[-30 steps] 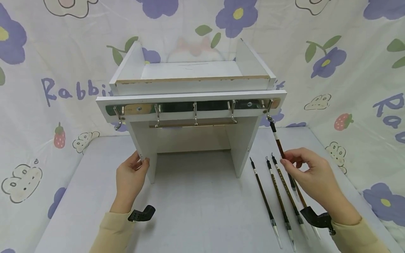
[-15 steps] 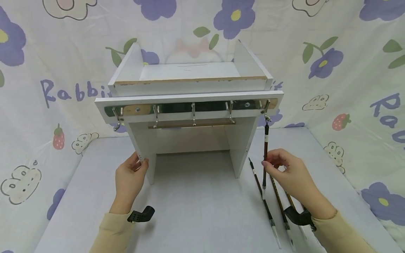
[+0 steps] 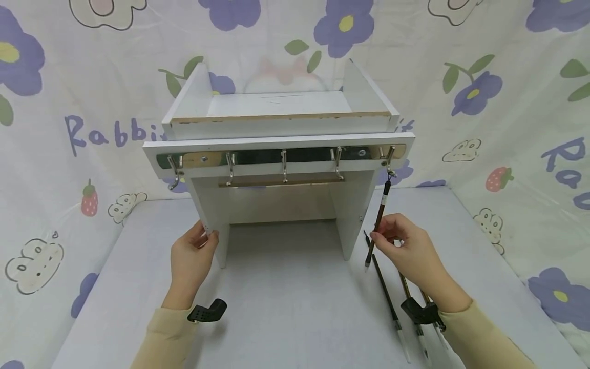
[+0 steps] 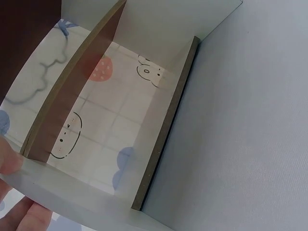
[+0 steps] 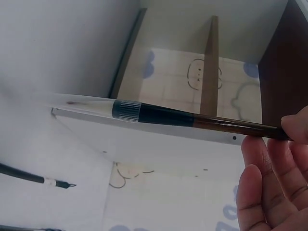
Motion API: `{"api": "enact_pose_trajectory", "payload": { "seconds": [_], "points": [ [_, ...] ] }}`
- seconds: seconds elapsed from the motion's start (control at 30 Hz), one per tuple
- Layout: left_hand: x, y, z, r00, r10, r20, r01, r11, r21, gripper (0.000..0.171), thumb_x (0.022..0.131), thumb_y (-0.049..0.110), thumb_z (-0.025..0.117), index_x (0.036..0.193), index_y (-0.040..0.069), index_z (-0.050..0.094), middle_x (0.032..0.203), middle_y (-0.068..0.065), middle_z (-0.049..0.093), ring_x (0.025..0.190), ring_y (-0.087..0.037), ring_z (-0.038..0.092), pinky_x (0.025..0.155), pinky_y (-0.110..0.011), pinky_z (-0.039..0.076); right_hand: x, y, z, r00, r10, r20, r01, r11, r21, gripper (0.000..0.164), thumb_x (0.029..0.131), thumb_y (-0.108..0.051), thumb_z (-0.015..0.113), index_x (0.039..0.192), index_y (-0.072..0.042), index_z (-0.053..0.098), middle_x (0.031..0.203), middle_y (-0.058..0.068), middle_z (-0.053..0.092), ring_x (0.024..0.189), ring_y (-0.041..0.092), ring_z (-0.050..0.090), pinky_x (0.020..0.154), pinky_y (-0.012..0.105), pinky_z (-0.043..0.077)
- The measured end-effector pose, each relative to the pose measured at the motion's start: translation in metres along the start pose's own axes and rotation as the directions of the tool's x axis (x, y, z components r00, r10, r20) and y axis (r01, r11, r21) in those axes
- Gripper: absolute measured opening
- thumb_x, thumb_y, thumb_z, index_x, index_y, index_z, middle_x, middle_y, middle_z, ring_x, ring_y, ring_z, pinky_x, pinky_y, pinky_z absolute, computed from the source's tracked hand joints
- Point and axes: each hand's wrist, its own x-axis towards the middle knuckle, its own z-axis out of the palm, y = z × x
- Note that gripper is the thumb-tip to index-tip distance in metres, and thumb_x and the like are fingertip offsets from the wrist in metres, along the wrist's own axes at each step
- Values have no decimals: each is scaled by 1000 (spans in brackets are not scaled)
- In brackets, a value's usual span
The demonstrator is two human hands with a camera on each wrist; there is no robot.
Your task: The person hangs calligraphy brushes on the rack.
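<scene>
My right hand (image 3: 407, 251) pinches the brown shaft of a calligraphy brush (image 3: 381, 206) between thumb and fingers. The brush's top loop is at the rightmost metal hook (image 3: 391, 157), and its lower end tilts down to the left. In the right wrist view, the pale bristles of the brush (image 5: 166, 115) sit inside a clear cap pointing left. My left hand (image 3: 190, 264) grips the front edge of the left side panel of a white shelf (image 3: 276, 126). In the left wrist view, its fingers (image 4: 31, 216) show at the lower left, around the panel.
Several more capped brushes (image 3: 386, 289) lie on the white table (image 3: 286, 312) at the right, partly hidden under my right hand and wrist. Other hooks (image 3: 284, 166) along the shelf's metal strip carry nothing. A patterned cloth (image 3: 530, 92) hangs behind and beside the shelf.
My right hand has moved left, swinging the brush's lower end from the right of the hook to its left. The loop stays at the hook, and my left hand keeps its hold.
</scene>
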Motion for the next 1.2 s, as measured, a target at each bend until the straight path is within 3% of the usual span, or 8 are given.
{"api": "enact_pose_trajectory", "payload": {
  "seconds": [0.37, 0.57, 1.07, 1.2],
  "points": [
    [0, -5, 2, 1000, 18, -9, -18, 1000, 15, 41, 94, 23, 63, 134, 12, 60, 128, -5, 62, 100, -23, 67, 75, -31, 57, -1, 5, -2, 999, -30, -14, 30, 1000, 8, 19, 90, -15, 69, 108, -15, 61, 91, -6, 65, 77, 11, 60, 65, 19, 48],
    [0, -3, 3, 1000, 21, -8, -21, 1000, 9, 41, 94, 22, 62, 134, 10, 59, 128, -6, 62, 100, -25, 67, 76, -31, 57, -2, 12, -10, 1000, -10, -12, 9, 999, -53, 24, 90, -20, 70, 112, -15, 61, 91, -4, 65, 77, 13, 61, 66, 17, 49],
    [-1, -1, 1, 1000, 21, -7, -21, 1000, -4, 41, 93, 22, 63, 133, 13, 61, 126, -4, 63, 99, -20, 67, 74, -21, 55, -21, 61, -42, 981, 184, 57, -177, 977, -119, 41, 90, -38, 68, 123, -14, 63, 97, 2, 67, 81, 14, 60, 63, 22, 50],
    [-1, 0, 0, 1000, 17, -8, -17, 1000, -4, 41, 94, 22, 62, 133, 12, 60, 126, -4, 63, 99, -22, 67, 74, -21, 55, -28, 80, -49, 956, 276, 101, -266, 959, -102, 48, 91, -43, 64, 128, -12, 60, 107, 5, 66, 91, 16, 61, 69, 22, 52]
  ]
}}
